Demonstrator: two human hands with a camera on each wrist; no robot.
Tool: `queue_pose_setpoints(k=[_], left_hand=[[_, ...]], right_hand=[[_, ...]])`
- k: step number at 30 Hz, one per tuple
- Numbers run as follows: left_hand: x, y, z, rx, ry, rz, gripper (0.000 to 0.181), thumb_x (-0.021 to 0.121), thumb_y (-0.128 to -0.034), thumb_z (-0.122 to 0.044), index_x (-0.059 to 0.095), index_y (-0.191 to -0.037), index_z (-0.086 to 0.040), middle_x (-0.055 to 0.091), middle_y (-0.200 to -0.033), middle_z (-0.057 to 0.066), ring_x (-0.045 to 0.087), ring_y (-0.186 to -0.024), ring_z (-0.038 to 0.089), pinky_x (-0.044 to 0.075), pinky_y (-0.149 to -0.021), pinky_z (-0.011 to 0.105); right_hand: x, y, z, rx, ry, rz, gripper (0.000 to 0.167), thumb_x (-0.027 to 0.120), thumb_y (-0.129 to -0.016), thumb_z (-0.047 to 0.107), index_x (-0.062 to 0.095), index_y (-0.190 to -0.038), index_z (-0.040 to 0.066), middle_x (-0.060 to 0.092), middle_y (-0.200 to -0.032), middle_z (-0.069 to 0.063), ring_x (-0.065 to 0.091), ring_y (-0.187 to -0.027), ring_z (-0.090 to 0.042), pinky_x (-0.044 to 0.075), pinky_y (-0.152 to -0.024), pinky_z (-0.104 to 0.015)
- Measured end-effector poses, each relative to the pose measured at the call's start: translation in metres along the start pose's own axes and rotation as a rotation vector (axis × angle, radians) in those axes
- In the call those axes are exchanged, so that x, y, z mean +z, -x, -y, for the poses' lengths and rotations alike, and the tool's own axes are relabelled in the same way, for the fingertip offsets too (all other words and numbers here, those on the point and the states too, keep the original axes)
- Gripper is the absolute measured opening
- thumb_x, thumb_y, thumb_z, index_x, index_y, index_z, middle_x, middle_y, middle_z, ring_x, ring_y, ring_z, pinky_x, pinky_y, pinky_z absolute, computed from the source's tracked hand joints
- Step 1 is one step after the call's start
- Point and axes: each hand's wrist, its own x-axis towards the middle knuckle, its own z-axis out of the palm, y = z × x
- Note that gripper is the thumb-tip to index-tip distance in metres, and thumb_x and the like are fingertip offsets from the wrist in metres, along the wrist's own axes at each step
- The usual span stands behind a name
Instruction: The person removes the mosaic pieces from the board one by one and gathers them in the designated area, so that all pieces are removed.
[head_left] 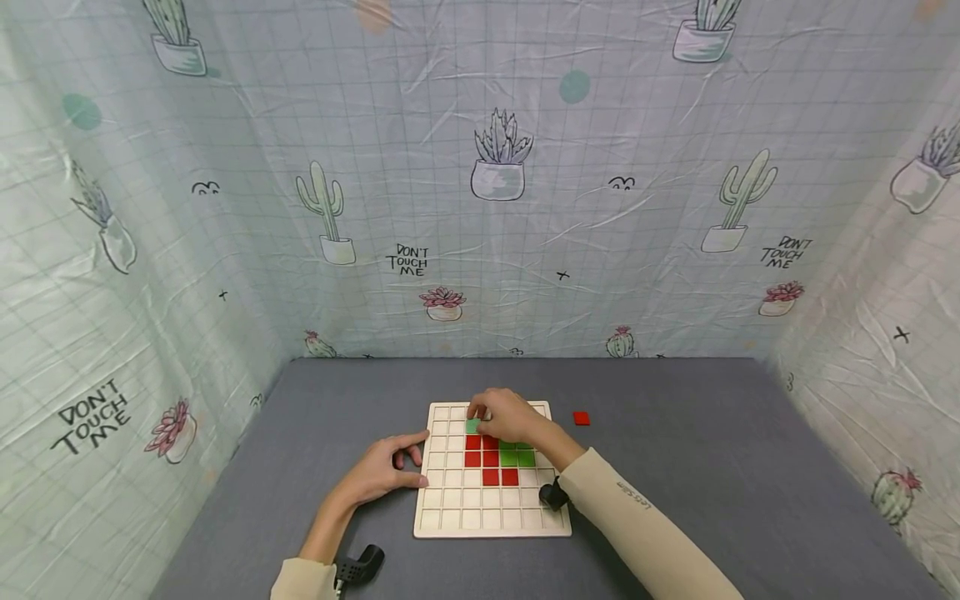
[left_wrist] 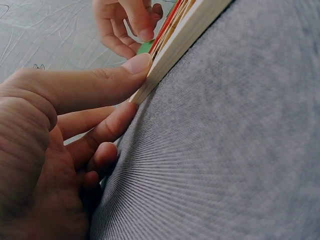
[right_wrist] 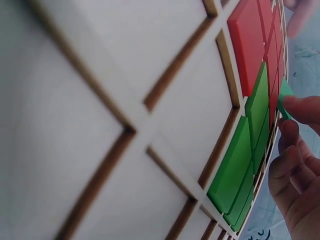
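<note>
A pale wooden grid board (head_left: 491, 522) lies flat on the grey table. My left hand (head_left: 381, 471) touches its left edge with the thumb and forefinger spread apart along it. Over the board's upper part, my right hand (head_left: 506, 414) pinches a light green square tile (right_wrist: 285, 96) between thumb and fingers, at a cell just above the red tiles. Several red square tiles (head_left: 491, 459) fill cells near the middle. Beside them to the right sit darker green tiles (head_left: 527, 458), partly hidden by the right hand and wrist in the head view.
One loose red tile (head_left: 581, 418) lies on the table right of the board. The grey table (head_left: 675, 467) is bordered at the back and sides by a cloth (head_left: 502, 250) printed with cacti. A black wrist camera (head_left: 553, 495) hangs over the board's right edge.
</note>
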Motion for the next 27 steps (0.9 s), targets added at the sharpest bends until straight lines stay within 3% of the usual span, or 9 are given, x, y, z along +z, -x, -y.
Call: queue_pose_setpoints(k=[7, 17, 22, 27], left_hand=[[0.000, -0.001, 0.002, 0.027, 0.004, -0.004, 0.078, 0.089, -0.0810, -0.025, 0.056, -0.147, 0.001, 0.067, -0.093, 0.001, 0.044, -0.068, 0.005, 0.038, -0.063, 0.023], [0.000, -0.002, -0.001, -0.008, 0.005, 0.004, 0.080, 0.089, -0.0805, -0.026, 0.055, -0.149, -0.003, 0.067, -0.095, -0.001, 0.044, -0.068, 0.006, 0.039, -0.064, 0.023], [0.000, -0.002, 0.000, -0.005, 0.004, 0.013, 0.080, 0.088, -0.0817, -0.027, 0.054, -0.149, -0.003, 0.066, -0.095, -0.001, 0.044, -0.068, 0.006, 0.039, -0.065, 0.023], [0.000, 0.000, 0.000, -0.002, 0.002, 0.015, 0.080, 0.087, -0.0826, -0.028, 0.053, -0.150, -0.003, 0.066, -0.096, -0.001, 0.044, -0.068, 0.006, 0.039, -0.065, 0.023]], right_hand=[[-0.002, 0.003, 0.001, -0.005, -0.077, -0.008, 0.021, 0.058, -0.102, 0.005, 0.075, -0.111, 0.014, 0.074, -0.105, -0.007, 0.060, -0.074, -0.013, 0.047, -0.067, -0.030], [-0.005, 0.006, -0.001, -0.035, -0.113, -0.015, 0.021, 0.057, -0.102, 0.004, 0.074, -0.113, 0.014, 0.074, -0.104, -0.008, 0.058, -0.067, -0.011, 0.044, -0.062, -0.028], [-0.011, 0.010, -0.003, -0.038, -0.100, -0.024, 0.022, 0.058, -0.102, 0.006, 0.074, -0.116, 0.013, 0.073, -0.108, -0.007, 0.056, -0.072, -0.013, 0.044, -0.065, -0.028], [-0.019, 0.018, -0.007, -0.038, -0.105, -0.037, 0.023, 0.058, -0.103, 0.006, 0.074, -0.118, 0.011, 0.073, -0.111, -0.008, 0.064, -0.087, -0.017, 0.049, -0.071, -0.031]])
